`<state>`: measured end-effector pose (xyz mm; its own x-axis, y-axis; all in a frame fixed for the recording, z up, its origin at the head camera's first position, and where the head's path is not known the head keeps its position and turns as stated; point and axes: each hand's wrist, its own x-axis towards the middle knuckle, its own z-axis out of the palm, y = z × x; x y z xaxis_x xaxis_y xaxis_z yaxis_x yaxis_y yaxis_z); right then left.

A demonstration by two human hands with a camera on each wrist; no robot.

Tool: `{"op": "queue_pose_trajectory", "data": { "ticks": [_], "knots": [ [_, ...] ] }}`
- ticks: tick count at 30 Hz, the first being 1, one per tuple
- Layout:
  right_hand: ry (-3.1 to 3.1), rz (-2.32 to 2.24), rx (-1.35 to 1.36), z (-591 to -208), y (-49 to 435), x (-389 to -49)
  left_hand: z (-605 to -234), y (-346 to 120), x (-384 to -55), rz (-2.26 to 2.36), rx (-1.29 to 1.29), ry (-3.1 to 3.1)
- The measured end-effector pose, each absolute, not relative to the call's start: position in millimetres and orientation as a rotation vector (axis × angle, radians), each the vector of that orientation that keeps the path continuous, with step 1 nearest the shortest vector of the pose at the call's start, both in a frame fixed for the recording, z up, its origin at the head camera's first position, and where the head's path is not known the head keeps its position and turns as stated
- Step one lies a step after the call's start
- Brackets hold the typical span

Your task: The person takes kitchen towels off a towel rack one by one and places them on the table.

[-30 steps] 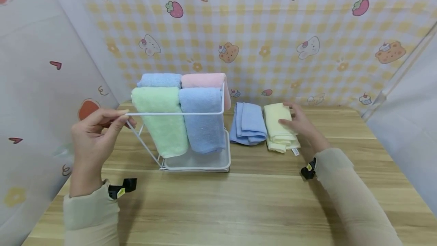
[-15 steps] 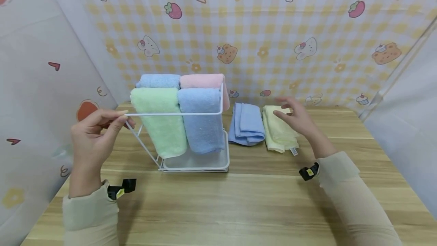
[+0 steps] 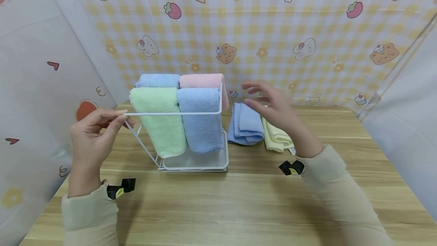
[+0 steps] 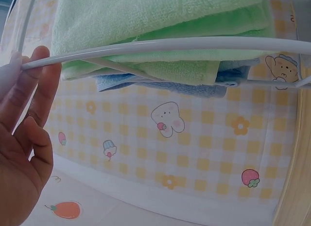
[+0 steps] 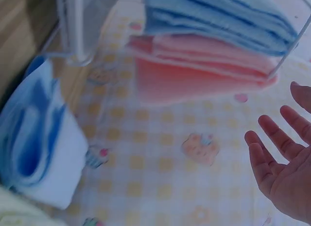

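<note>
Left hand: with our left hand [image 3: 92, 136] we pinch the white wire-frame towel rack [image 3: 174, 114] between thumb and fingers, at the left end of its front rail.
Right hand: our right hand [image 3: 276, 103] hangs in the air to the rack's right, its fingers spread and holding nothing.
Rack: it stands upright toward the far-left corner of the wooden table [image 3: 239, 200]. We judge it stiff but light, easily tugged or tipped; the corner we hold looks a good spot for steadying it.
Hanging towels: a pale green terry towel [image 3: 164, 124] and a light blue terry towel [image 3: 201, 128] drape side by side in front; a second blue towel [image 3: 158, 81] and a pink towel [image 3: 201, 81] hang behind. They look thick and soft, likely to slide if pulled from one side; we would hold each at its top fold, evenly.
Loose cloths: a folded blue fabric cloth [image 3: 248, 124] and a folded pale yellow fabric cloth [image 3: 278, 137] lie side by side near the table's far edge. Both should be light, limp and unbreakable. We would take each by a folded edge, layers together, since one layer could unfold it.
</note>
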<state>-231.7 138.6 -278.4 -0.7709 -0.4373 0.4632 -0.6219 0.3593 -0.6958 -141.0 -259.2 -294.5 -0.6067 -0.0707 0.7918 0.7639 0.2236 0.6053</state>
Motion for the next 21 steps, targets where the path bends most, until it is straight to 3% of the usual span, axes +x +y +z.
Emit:
{"op": "queue_pose_trajectory", "data": {
  "ticks": [21],
  "knots": [
    [-2.332,1.276,1.311,-226.9,61.5,-228.8,-294.7,-259.0,-142.4,-1.482,-0.684,-1.745]
  ]
}}
